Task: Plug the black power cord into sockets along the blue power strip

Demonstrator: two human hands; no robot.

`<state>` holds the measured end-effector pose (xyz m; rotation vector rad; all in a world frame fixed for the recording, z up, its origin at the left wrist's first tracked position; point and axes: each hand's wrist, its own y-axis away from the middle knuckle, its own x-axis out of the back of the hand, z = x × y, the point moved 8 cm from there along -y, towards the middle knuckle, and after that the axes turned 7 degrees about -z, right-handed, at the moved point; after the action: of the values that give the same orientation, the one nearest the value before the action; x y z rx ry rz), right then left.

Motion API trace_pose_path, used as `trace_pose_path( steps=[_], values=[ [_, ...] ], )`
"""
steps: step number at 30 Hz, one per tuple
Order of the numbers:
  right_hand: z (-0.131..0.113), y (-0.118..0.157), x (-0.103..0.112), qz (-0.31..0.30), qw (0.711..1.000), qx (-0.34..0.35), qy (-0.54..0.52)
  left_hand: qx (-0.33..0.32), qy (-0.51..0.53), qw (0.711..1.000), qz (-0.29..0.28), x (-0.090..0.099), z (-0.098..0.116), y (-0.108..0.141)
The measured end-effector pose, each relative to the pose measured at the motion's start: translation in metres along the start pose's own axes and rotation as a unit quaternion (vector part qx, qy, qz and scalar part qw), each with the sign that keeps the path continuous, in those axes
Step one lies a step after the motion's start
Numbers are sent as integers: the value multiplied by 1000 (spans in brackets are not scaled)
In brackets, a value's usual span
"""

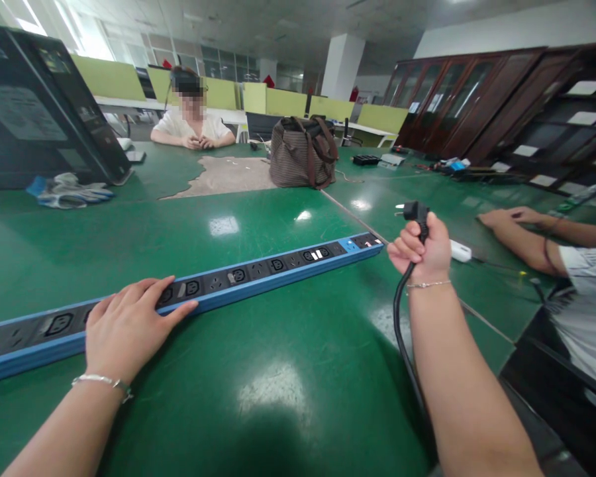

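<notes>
A long blue power strip (263,273) with a black row of mixed sockets lies slantwise across the green table, its left end running out of view. Over its top rests my left hand (129,321), fingers toward the far edge and thumb along the near edge, gripping it. My right hand (422,248) is closed around the neck of a black power plug (415,211), raised above the table by the strip's right end. The plug's metal pins point left, apart from any socket. Its thick black cord (400,324) hangs down along my right forearm.
A computer tower (44,112) stands far left with work gloves (69,191) before it. A brown bag (302,152) sits mid-table at the back. One person (193,126) sits opposite; another person's forearms (526,228) rest at the right, beyond a white adapter (460,251).
</notes>
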<state>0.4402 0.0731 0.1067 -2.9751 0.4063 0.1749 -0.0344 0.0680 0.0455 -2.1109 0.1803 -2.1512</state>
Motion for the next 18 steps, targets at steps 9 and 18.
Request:
trace_pose_path(
  steps=[9,18],
  values=[
    [60,-6,-42,-66,984,-141,-89,-5,-7,1000,0,1,1,0],
    [98,-5,-58,-40,962,-269,-27,-8,-18,1000,2,0,3,1]
  ],
)
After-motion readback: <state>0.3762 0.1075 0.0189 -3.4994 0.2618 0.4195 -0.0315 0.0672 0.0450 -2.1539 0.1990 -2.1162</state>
